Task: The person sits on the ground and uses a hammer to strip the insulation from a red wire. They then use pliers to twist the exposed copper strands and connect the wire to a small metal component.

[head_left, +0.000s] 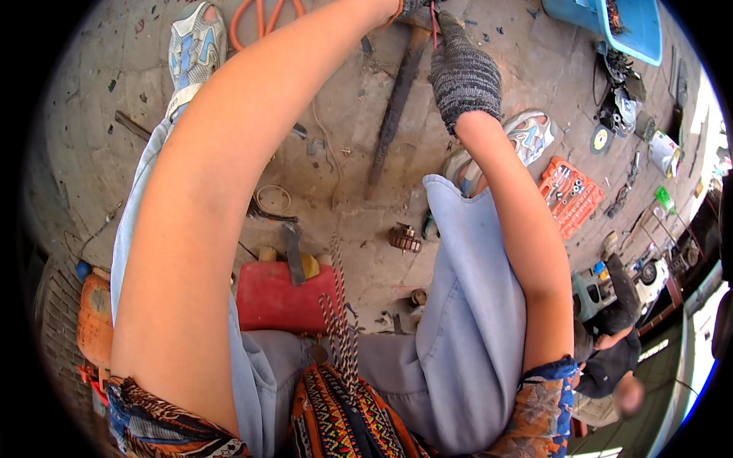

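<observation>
Both my hands wear grey knit gloves. My left hand [414, 6] is at the top edge, mostly cropped, beside a thin red strand [434, 27]; its grip is unclear. My right hand [466, 72] reaches up to the same strand, fingers bent and bunched at the edge; what they hold is hidden. Beneath them a long dark bar [393, 114] with a crosspiece lies on the concrete floor [351, 237]. An orange looped hose or cable [263, 19] lies left of my left hand.
A blue bin [645, 42], dark machine parts [615, 103] and an orange socket case [569, 198] are at right. A red cushion-like block [282, 298] lies between my legs, a copper-wound part [405, 238] nearby. An orange container [93, 320] is at left. A co-worker [611, 343] crouches at lower right.
</observation>
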The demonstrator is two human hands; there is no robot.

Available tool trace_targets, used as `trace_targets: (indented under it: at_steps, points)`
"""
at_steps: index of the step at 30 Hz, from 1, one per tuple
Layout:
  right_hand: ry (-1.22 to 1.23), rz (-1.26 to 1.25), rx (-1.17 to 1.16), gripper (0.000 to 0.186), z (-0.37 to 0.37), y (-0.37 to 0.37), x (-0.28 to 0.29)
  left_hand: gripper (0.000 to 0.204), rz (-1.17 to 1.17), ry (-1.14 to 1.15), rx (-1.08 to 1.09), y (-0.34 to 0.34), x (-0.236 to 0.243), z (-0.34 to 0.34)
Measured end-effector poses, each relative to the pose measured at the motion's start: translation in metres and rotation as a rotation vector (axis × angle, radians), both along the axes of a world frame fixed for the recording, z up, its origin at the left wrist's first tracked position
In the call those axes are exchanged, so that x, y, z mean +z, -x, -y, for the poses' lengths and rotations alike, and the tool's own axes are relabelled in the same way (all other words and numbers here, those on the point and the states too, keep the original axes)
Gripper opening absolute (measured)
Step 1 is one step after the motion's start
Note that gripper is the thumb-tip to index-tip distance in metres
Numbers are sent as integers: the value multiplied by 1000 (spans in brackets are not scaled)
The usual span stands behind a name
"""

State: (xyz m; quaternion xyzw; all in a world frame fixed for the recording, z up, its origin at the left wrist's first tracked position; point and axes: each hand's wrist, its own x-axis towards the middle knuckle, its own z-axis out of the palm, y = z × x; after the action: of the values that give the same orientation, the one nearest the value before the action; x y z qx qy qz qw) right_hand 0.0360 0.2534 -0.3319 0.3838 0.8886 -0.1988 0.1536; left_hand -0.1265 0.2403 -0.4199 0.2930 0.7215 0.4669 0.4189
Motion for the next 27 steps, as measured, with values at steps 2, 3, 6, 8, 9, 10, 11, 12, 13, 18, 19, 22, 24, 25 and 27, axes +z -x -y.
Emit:
trace_targets:
  at_steps: [2, 3, 6, 8, 9, 10, 11, 12, 13, 18, 19, 22, 24, 25, 27]
  points:
    - [-9, 9, 9, 45, 2, 4, 1, 36, -113, 52, -6, 3, 6, 2]
    - [-1, 26, 7, 45, 4, 5, 2, 36, -122, 75, -18, 2, 9, 3]
    - [2, 66, -16, 48, 1, 4, 14, 37, -54, 65, -36, -3, 17, -5]
    - [20, 60, -4, 38, 6, 7, 13, 36, 52, 3, 5, -1, 5, 1]
    - [17, 50, 5, 30, 8, 9, 15, 35, 106, -29, 25, 0, -1, 3]
    - [8, 49, 5, 27, 8, 7, 15, 35, 62, 3, 12, -1, 4, 2]
    - [10, 75, 4, 31, 7, 6, 13, 35, 18, 35, -1, -2, 9, 1]
    - [11, 102, 1, 41, 6, 5, 11, 35, -25, 65, -15, -4, 14, -1]
    - [13, 123, 6, 53, 5, 5, 10, 35, -1, 63, 4, -4, 13, -2]
    - [12, 81, 18, 50, 9, -3, 3, 33, 36, 67, 43, -5, 10, 2]
    - [18, 67, 24, 49, 11, -5, 1, 33, 36, 75, 29, -3, 10, 3]
    - [-17, 44, 22, 47, 12, -9, -6, 33, 4, 58, 0, 0, 6, -1]
    - [3, 52, 23, 36, 7, 1, 2, 34, -99, 45, 3, 4, 1, -1]
    - [8, 61, 19, 32, 5, 1, 8, 35, -87, 28, 10, 6, 2, -4]
    - [-43, -39, 58, 29, 3, -3, 4, 37, -63, -8, 26, 10, 4, -6]
